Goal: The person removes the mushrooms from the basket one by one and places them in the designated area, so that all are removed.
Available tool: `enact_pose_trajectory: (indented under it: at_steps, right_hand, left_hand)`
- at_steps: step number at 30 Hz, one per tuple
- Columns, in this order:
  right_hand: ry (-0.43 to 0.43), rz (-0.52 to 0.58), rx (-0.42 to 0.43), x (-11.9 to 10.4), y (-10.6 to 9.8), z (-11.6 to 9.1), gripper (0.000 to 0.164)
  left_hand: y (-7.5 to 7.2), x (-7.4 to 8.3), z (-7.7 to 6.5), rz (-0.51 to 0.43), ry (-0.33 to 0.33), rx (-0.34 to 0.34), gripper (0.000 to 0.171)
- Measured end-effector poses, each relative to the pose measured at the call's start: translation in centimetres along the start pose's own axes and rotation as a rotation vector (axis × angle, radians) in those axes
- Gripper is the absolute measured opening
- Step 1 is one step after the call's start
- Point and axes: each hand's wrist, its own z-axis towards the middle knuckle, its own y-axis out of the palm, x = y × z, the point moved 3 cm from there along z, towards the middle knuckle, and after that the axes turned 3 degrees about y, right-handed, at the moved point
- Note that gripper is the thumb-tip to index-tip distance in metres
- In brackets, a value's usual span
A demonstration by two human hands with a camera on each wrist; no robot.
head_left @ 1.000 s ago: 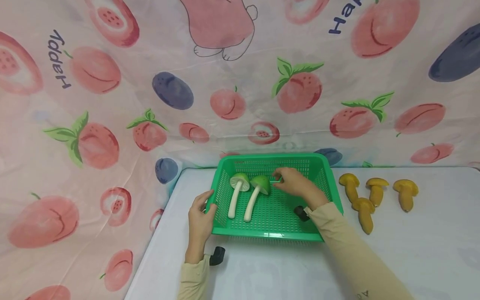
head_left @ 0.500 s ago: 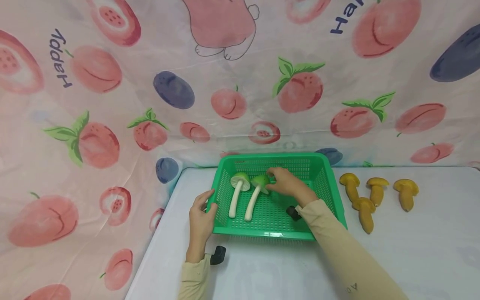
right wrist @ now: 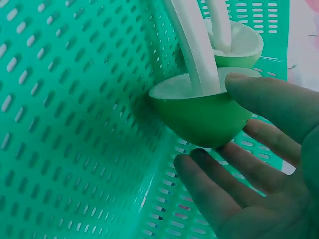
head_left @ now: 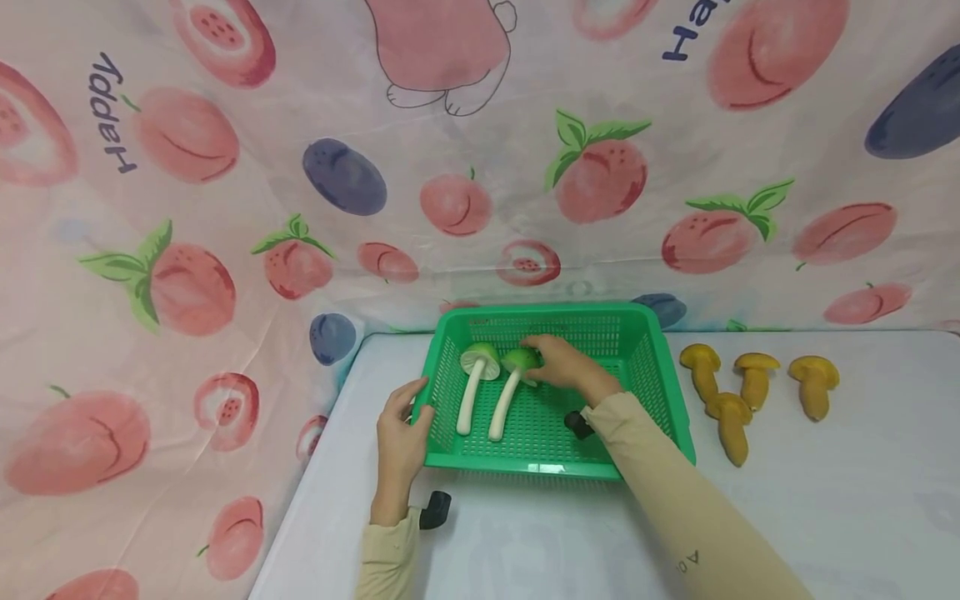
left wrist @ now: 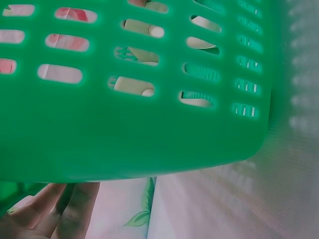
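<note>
Inside the green plastic basket [head_left: 525,470] lie two mushrooms with green caps and long white stems. My right hand [head_left: 561,363] reaches in over the one on the right [head_left: 504,407]. In the right wrist view, the thumb [right wrist: 259,97] rests on the rim of that mushroom's cap [right wrist: 199,117], and the fingers curl around its rounded side. The other green-capped mushroom [head_left: 470,392] lies just left of it, untouched. My left hand [head_left: 402,429] holds the basket's left rim; its fingers [left wrist: 75,211] are partly hidden by the green edge in the left wrist view.
Several yellow-brown mushrooms lie on the white table [head_left: 840,500] right of the basket, among them one nearest the front [head_left: 732,429] and one apart at the right [head_left: 814,387]. A fruit-printed cloth [head_left: 525,167] hangs behind the table and along its left.
My right hand has moved left within the basket, onto the cap of the right-hand green mushroom. Neither the left hand nor the basket has visibly shifted.
</note>
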Motion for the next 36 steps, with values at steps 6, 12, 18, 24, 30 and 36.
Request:
enact_pose_trajectory:
  at_steps: [6,12,18,24,30,36]
  right_hand:
    - [0.01,0.028,-0.008,-0.01,-0.05,0.1,0.055]
    - [0.038,0.089,-0.002,0.01,-0.2,-0.15,0.054]
    - [0.041,0.084,0.006,-0.08,-0.37,-0.26,0.053]
    - [0.032,0.086,0.007,0.13,-0.28,-0.19,0.053]
    - [0.039,0.097,-0.012,0.28,-0.12,0.22,0.053]
    - [0.035,0.116,-0.012,0.63,0.01,0.45,0.055]
  left_hand:
    - [-0.06,0.06,0.05,0.001,0.003,0.001,0.041]
    - [-0.04,0.07,0.13,0.003,-0.022,0.004,0.042]
    - [0.2,0.12,0.13,-0.006,-0.047,0.006,0.042]
    - [0.21,0.06,0.09,-0.006,-0.033,-0.002,0.042]
    - [0.13,0.03,0.11,-0.007,-0.008,-0.004,0.041]
    - [0.0,0.04,0.11,0.001,-0.012,-0.002,0.042]
